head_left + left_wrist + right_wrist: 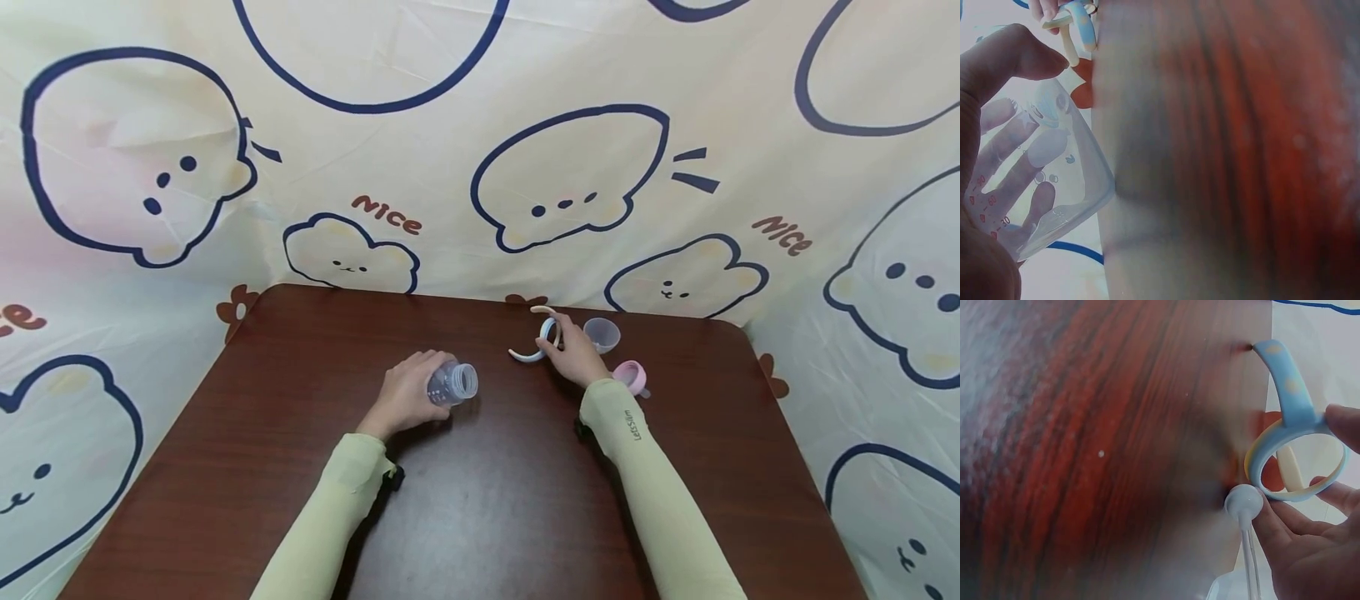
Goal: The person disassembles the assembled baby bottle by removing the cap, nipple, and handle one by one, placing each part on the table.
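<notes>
A clear baby bottle (453, 382) with an uncapped neck is in my left hand (409, 390), its mouth tilted toward the right. In the left wrist view, thumb and fingers wrap around the bottle (1079, 169), which carries red measuring marks. My right hand (576, 352) grips a blue and cream bottle handle (528, 357), a ring with two curved arms. The right wrist view shows the thumb and fingers on the handle's ring (1291, 428). Close by the fingers is a straw with a round white end (1244, 503); what it joins is hidden.
Beyond the right wrist stands a translucent cup-shaped cover (602, 334). A pink bottle collar (630, 377) lies beside the right sleeve. The dark wooden table (495, 500) meets a patterned cloth backdrop (450, 175) at its far edge.
</notes>
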`<state>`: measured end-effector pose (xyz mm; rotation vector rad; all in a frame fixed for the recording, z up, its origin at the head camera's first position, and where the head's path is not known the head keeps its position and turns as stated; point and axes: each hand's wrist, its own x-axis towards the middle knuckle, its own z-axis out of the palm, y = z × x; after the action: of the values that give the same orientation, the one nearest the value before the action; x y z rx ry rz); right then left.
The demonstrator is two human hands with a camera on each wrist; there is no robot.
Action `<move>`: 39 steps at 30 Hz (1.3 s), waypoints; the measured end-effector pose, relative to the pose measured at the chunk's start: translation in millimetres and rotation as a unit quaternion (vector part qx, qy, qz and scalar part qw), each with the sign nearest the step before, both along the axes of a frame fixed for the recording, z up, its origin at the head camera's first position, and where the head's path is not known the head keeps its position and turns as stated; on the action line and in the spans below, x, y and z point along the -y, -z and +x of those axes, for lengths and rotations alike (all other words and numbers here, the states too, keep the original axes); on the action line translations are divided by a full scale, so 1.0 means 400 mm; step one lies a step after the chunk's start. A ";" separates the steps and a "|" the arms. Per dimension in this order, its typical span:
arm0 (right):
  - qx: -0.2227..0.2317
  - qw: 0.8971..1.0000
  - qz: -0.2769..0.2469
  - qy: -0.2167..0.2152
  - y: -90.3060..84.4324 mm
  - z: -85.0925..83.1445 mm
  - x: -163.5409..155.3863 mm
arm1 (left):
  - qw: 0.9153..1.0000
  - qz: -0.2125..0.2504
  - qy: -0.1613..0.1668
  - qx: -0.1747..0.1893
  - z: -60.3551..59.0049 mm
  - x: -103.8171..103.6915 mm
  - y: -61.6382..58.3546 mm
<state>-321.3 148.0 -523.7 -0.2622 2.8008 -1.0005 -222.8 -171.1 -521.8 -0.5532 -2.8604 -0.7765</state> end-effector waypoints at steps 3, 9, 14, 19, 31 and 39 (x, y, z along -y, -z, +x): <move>-0.002 1.000 0.000 -0.002 -0.002 0.001 0.002 | 1.000 -0.003 0.001 -0.002 0.001 0.001 0.000; -0.006 1.000 0.004 -0.007 -0.007 0.001 0.007 | 1.000 -0.003 0.003 -0.002 -0.001 0.004 -0.001; -0.015 1.000 0.002 -0.006 -0.004 -0.001 0.012 | 1.000 -0.003 0.001 -0.005 -0.002 0.006 -0.002; -0.010 1.000 0.000 -0.007 -0.003 0.001 0.012 | 1.000 -0.001 0.002 0.002 0.000 0.006 -0.003; 0.000 1.000 0.012 -0.002 0.001 -0.002 0.009 | 1.000 -0.002 0.000 0.011 0.000 0.002 -0.001; 0.006 1.000 0.024 0.002 -0.002 0.000 0.008 | 1.000 0.000 -0.001 0.013 0.001 0.000 0.000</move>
<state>-321.2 144.7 -523.0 -0.2443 2.8108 -0.9302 -222.3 -171.3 -521.6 -0.5433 -2.8845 -0.7905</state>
